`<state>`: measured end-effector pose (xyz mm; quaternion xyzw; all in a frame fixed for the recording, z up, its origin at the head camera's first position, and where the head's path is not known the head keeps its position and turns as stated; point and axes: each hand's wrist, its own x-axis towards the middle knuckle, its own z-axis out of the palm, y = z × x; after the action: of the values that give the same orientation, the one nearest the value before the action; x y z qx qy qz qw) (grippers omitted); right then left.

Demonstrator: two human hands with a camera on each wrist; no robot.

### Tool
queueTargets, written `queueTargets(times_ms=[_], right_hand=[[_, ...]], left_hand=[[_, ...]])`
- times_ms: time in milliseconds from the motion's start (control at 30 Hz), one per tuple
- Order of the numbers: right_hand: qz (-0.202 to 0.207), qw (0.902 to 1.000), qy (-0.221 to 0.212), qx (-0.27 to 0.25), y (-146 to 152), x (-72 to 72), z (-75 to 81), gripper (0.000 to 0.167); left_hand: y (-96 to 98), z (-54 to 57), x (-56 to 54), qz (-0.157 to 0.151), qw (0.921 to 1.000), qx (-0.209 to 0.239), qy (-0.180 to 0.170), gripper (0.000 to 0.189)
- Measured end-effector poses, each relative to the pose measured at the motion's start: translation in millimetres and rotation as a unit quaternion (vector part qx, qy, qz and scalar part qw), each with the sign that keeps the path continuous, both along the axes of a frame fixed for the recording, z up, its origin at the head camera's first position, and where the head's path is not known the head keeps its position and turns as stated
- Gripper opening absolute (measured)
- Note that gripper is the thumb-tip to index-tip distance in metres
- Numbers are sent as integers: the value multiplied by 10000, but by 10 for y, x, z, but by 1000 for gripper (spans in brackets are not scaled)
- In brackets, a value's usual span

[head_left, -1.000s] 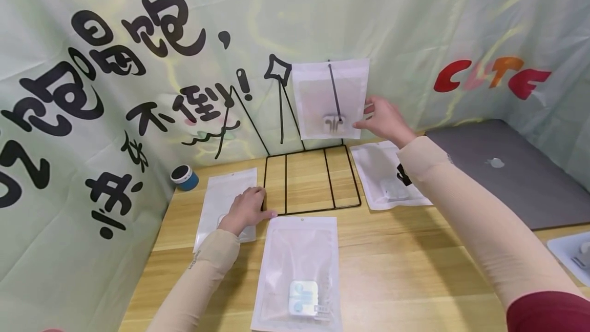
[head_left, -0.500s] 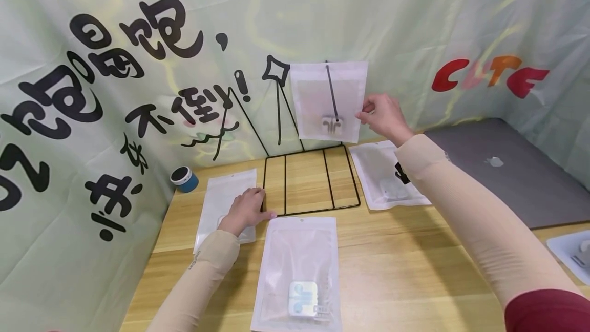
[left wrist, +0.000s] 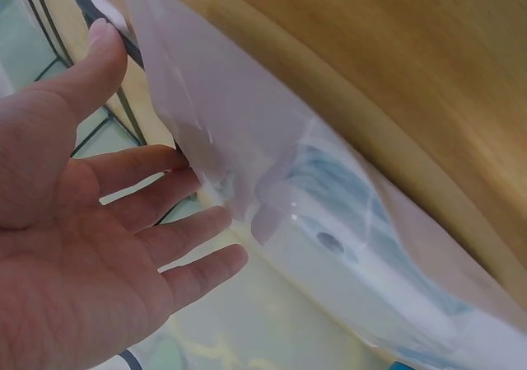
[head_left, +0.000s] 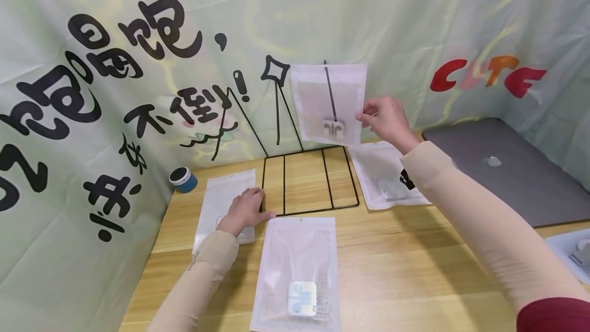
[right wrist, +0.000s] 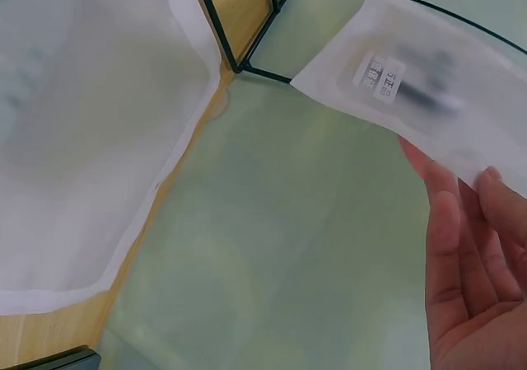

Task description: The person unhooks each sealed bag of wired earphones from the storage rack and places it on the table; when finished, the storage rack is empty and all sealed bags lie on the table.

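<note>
In the head view, my right hand (head_left: 387, 121) pinches the right edge of a white zip pouch (head_left: 306, 106) with earphones showing faintly inside. This pouch hangs upright, its top hole on the hook of a black wire rack (head_left: 318, 211); a label (right wrist: 380, 77) shows on it in the right wrist view. My left hand (head_left: 245, 209) lies at the rack base's left side, fingers fairly straight, the thumb touching the wire in the left wrist view. Under that hand lies another pouch (head_left: 226, 188). A third pouch (head_left: 299, 250), with boxed earphones, lies in front of the rack.
One more pouch (head_left: 373, 163), partly behind my right forearm, lies right of the rack. Beyond it is a grey laptop (head_left: 488, 178). A small blue cylinder (head_left: 183, 180) stands at the back left, and a white tray (head_left: 560, 247) sits at the far right. Printed cloth (head_left: 392, 14) walls the table.
The fingers of my right hand have closed into a pinch on the pouch's edge. That pouch's lower end has shifted slightly downward. My left hand stays on the rack.
</note>
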<state>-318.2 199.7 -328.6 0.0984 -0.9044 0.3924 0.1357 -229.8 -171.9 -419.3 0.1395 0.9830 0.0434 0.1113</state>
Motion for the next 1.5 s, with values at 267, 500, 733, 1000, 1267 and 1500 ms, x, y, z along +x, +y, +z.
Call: queueTargets(times_ms=[267,500,733,1000,1267,1500], right_hand=[[199,9994,294,-62,15,181,0,8],[349,9988,338,-83,54,400,10,6],[480,9978,445,-40,108,644,28,5],[545,9964,649,99,129,865,29,6],[731,9934,873,152,197,1073,35,7],[994,9899,994,170,224,1267,43,10]], left_hand=[[-21,-16,-8,4,10000,1,-8,75],[-25,-27,-13,12,10000,44,-2,75],[-25,-18,-14,63,9999,83,11,76],[-32,-29,-14,59,9999,141,-8,76],[-23,-22,-16,45,9999,137,-20,77],[-23,-18,-15,41,9999,113,-82,77]])
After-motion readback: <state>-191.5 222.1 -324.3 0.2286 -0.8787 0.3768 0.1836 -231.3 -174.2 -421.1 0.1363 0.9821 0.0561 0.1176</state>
